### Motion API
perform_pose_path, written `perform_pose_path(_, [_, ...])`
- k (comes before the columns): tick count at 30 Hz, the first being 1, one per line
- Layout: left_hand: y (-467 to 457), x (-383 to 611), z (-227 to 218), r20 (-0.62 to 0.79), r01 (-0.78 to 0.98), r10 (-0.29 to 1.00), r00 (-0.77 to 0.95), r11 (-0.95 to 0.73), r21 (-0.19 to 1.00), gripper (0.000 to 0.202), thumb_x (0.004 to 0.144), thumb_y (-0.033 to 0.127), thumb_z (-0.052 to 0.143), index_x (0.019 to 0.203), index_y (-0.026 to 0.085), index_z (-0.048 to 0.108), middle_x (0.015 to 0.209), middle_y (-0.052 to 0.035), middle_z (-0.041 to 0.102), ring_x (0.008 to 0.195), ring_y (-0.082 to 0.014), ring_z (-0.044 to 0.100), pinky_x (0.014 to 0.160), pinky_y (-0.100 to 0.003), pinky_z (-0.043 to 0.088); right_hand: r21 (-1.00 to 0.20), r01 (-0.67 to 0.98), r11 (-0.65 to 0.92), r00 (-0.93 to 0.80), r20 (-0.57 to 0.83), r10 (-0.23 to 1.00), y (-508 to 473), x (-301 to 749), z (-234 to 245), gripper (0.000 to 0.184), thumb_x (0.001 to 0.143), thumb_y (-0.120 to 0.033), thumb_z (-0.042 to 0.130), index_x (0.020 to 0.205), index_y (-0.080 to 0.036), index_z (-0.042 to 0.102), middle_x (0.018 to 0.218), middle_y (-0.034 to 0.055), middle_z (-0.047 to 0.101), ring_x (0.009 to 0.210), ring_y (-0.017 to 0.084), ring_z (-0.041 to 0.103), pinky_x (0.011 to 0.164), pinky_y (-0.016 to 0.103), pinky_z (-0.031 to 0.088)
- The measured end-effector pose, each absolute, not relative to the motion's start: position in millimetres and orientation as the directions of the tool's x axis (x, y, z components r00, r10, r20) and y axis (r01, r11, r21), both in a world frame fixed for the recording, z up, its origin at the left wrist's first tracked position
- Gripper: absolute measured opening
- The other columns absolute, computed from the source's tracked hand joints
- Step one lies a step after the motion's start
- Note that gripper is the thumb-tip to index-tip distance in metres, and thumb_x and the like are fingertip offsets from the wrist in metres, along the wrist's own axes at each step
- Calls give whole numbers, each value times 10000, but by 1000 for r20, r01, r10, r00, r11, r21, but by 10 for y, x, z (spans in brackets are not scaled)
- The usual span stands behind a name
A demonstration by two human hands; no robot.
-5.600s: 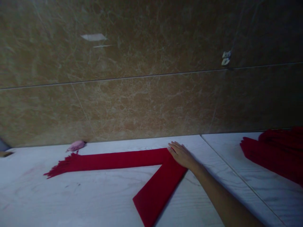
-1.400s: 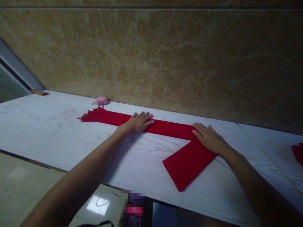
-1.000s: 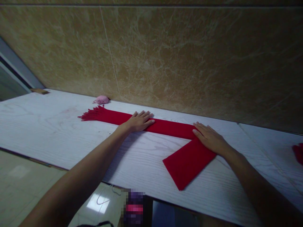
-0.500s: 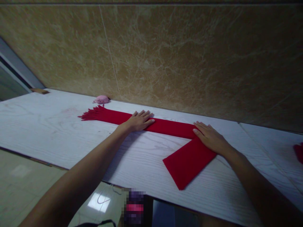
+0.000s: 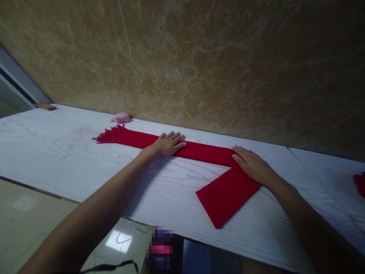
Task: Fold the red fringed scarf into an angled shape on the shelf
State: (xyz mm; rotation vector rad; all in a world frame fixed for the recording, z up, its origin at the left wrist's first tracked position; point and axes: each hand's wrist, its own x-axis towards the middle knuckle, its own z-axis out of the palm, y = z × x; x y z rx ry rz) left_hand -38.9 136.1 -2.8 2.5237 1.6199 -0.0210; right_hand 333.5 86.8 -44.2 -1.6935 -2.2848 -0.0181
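A red fringed scarf point(image 5: 207, 153) lies flat and folded lengthwise on the pale wood-grain table point(image 5: 159, 198). Its fringe fans out at the far left, while the right part is bent back toward me in a slanting flap. My left hand point(image 5: 169, 144) rests palm down across the middle of the long strip, fingers spread. Over the bend at the right, my right hand point(image 5: 252, 164) is laid flat on the cloth, its fingers stretched out and the thumb a little apart. Both palms hide the cloth beneath them.
A small pink pouch-like item point(image 5: 122, 117) sits by the marble-patterned wall point(image 5: 182, 68). A brown block point(image 5: 45, 107) lies at the table's far left corner. Another red item point(image 5: 359, 184) shows at the right edge. Below the table's front edge are floor tiles point(image 5: 25, 213).
The view has tilted very slightly. Both hands and the scarf stay in the same places on the table.
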Motion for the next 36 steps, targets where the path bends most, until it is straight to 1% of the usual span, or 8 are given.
perform_pose_path(5, [1356,-381,-25,-85,908,906,415,-406,106,672,1071,589,191,1646,258,293,1726,-64,230,1606,-285,165,1275,-573,142,-154,944,292,-252,234,939,855,3309,-414,654,1057,-539,240,1482,-166,569,1551,125,537,1480,299,445,1254,522,322])
perform_pose_path(10, [1327,-374,4,-89,910,910,406,-393,129,667,1069,563,215,1651,245,288,1719,-75,237,1606,-282,159,1278,-564,142,-137,954,268,-237,210,949,802,3268,-377,637,1065,-522,256,1505,-158,538,1583,135,495,1507,284,400,1261,518,300])
perform_pose_path(16, [1271,-382,67,-49,924,933,358,-346,160,663,1067,573,218,1648,264,303,1724,-61,223,1609,-328,119,1251,-681,71,-141,943,300,-263,235,936,742,3241,-278,604,1070,-494,281,1494,-162,555,1569,142,508,1501,289,409,1266,564,266])
perform_pose_path(20, [1226,-295,72,21,887,899,437,-435,154,647,1070,583,229,1643,294,315,1726,-40,222,1614,-323,91,1258,-670,74,-118,919,376,-334,270,903,706,3177,-173,581,1066,-496,335,1504,-180,550,1604,128,460,1528,283,360,1274,571,229])
perform_pose_path(23, [1194,-195,46,41,846,858,513,-513,145,636,1072,603,227,1643,331,307,1728,-23,219,1616,-309,76,1265,-654,72,-119,916,384,-353,218,910,690,3116,-151,589,1065,-508,355,1546,-200,502,1643,115,394,1547,288,313,1270,581,231])
perform_pose_path(26, [1167,-133,22,-13,836,843,538,-532,132,644,1075,600,245,1653,316,277,1734,-28,177,1616,-304,54,1270,-640,51,-106,926,362,-344,151,927,691,3090,-193,590,1068,-503,355,1570,-215,468,1654,105,366,1554,293,290,1266,592,234])
perform_pose_path(30, [1148,-122,18,-97,852,849,520,-508,123,670,1078,584,260,1669,269,222,1734,-54,132,1612,-315,45,1273,-632,58,-65,932,356,-345,135,929,703,3097,-251,590,1070,-500,347,1578,-218,454,1656,99,364,1550,280,302,1270,571,236])
perform_pose_path(36, [1145,-130,27,-103,853,848,520,-511,107,675,1079,579,284,1670,258,222,1736,-75,131,1611,-332,44,1273,-632,65,-48,932,359,-350,132,927,720,3120,-264,598,1065,-482,345,1581,-199,449,1661,105,349,1547,292,307,1266,568,253])
